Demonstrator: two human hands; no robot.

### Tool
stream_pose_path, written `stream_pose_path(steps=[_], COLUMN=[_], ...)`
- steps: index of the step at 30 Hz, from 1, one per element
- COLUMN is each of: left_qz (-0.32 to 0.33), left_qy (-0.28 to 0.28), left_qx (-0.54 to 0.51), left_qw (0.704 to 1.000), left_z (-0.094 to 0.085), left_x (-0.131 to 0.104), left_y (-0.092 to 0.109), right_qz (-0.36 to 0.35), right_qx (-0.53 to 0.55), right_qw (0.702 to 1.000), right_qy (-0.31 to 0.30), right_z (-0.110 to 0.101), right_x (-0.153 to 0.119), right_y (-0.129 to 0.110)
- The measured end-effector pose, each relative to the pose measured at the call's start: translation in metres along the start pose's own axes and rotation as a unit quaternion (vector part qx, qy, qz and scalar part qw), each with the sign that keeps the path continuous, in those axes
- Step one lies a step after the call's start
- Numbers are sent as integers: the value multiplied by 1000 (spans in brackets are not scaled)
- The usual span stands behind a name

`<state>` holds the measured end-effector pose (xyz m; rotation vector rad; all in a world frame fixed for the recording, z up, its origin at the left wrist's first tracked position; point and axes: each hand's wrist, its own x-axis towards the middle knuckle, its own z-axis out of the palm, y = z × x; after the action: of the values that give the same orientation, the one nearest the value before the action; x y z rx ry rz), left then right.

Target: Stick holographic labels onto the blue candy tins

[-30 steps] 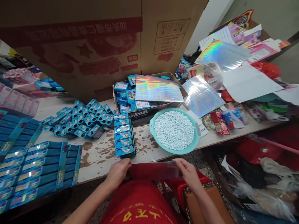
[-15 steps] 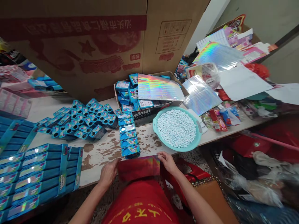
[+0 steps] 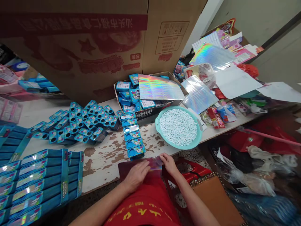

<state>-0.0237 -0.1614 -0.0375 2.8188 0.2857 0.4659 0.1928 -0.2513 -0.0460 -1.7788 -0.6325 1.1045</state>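
A shiny reflective sheet (image 3: 124,168) lies across my lap at the table's front edge, mirroring the red of my clothing. My left hand (image 3: 136,175) rests on it palm down, fingers stretched out toward the right. At the sheet's upper right corner, my right hand (image 3: 168,164) pinches the edge between thumb and fingers. Just beyond the sheet, a short row of blue candy boxes (image 3: 135,142) with round holes runs away from me. To the right of that row stands a turquoise basin (image 3: 157,125) full of small pale candies (image 3: 178,127).
Loose blue boxes (image 3: 77,121) cover the table's left, with stacked rows of them (image 3: 39,179) nearer me. Behind stand an open carton (image 3: 150,113) of blue boxes and a large cardboard box (image 3: 94,56). Holographic sheets (image 3: 199,94) and packets lie right; a red chair (image 3: 195,171) stands below.
My left hand has left the sheet's left corner and moved right, now lying flat on its middle. My right hand keeps its pinch on the corner. The view has shifted slightly.
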Motion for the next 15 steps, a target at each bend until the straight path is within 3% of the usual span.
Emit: stream_pose_path(steps=[5,10,12,15], left_qz=[32,30,5,-16], left_qy=[-82,-245,-271,-261], left_qx=[25,-20,-37,-67], left_qw=[996,969,962,963], left_z=[11,0,-1,-3], left_x=[34,21,13,9], left_y=[2,-16,-21,-25], right_qz=[1,10,16,27], right_qx=[30,60,66,66], right_qw=[999,997,997,997], right_qy=[36,42,37,31], right_z=[1,11,13,11], right_x=[6,22,25,24], right_y=[-4,-6,-8,-12])
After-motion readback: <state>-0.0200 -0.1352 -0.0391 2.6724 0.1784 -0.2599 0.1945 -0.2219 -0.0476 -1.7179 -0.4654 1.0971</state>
